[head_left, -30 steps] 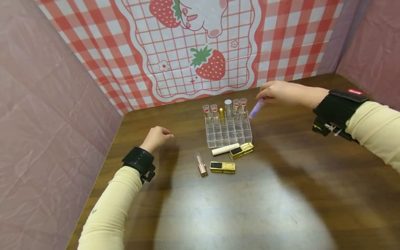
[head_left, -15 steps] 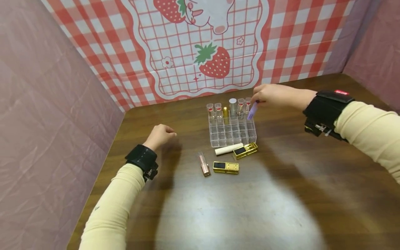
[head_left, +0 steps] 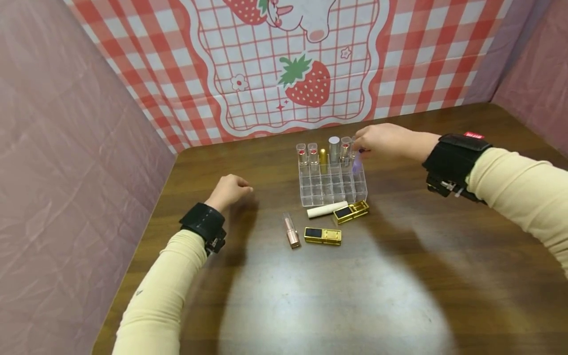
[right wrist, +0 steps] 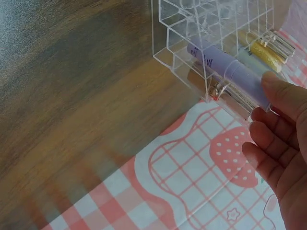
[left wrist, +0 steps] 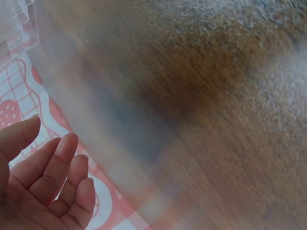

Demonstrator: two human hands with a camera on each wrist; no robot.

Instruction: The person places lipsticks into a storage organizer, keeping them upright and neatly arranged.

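My right hand [head_left: 381, 140] pinches a lilac lipstick tube [right wrist: 230, 69] by its upper end, between thumb and fingers. The tube's lower end is at the right side of the clear stepped organizer [head_left: 333, 190], in front of the back row; whether it sits inside a compartment I cannot tell. Back-row lipsticks stand upright, among them a silver tube [head_left: 334, 148], a gold tube [head_left: 323, 158] and clear-capped ones with red tips [head_left: 302, 154]. My left hand [head_left: 228, 191] holds nothing, its fingers loosely curled, over the table left of the organizer.
In front of the organizer lie a cream tube [head_left: 327, 209], a gold and black lipstick [head_left: 351, 212], another gold and black lipstick [head_left: 323, 235] and a rose-gold lipstick [head_left: 291, 234]. A red checked cloth [head_left: 399, 64] hangs behind the wooden table [head_left: 337, 305].
My right hand has moved left with the lilac tube, from beside the organizer to its right-hand column. The left hand stays nearly still, and the head view has shifted slightly.
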